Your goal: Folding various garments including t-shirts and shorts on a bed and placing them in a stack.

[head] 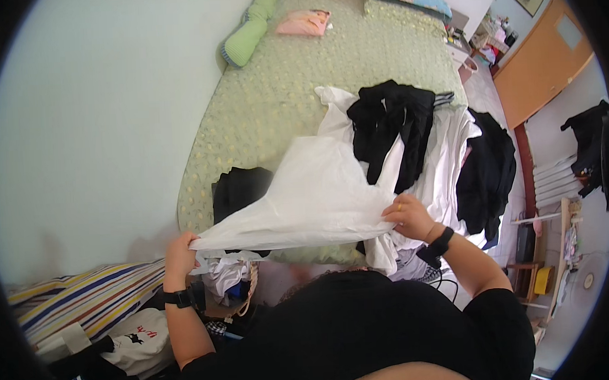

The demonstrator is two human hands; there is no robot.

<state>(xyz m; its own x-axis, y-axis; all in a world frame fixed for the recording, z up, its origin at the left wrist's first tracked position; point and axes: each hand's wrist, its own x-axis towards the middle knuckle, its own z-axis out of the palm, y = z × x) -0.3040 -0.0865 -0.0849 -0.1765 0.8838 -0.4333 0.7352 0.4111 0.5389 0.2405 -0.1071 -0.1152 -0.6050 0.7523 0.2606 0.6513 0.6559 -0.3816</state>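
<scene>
A white, slightly see-through garment (314,189) is stretched between my two hands above the near end of the bed. My left hand (181,254) grips its left edge, close to the wall. At the opposite edge, my right hand (407,216) pinches the cloth between thumb and fingers. Under and behind the garment lies a folded black garment (238,188), partly covered by it. To the right, black clothing (396,125) rests on a heap of white clothes (441,158). The exact kind of the held garment cannot be made out.
The bed (260,105) has a green patterned sheet. A green bolster (252,34) lies along the wall, near a pink pouch (305,23). More black clothes (487,172) hang over the bed's right edge. Striped fabric (95,296) and a white printed garment (143,342) lie at lower left.
</scene>
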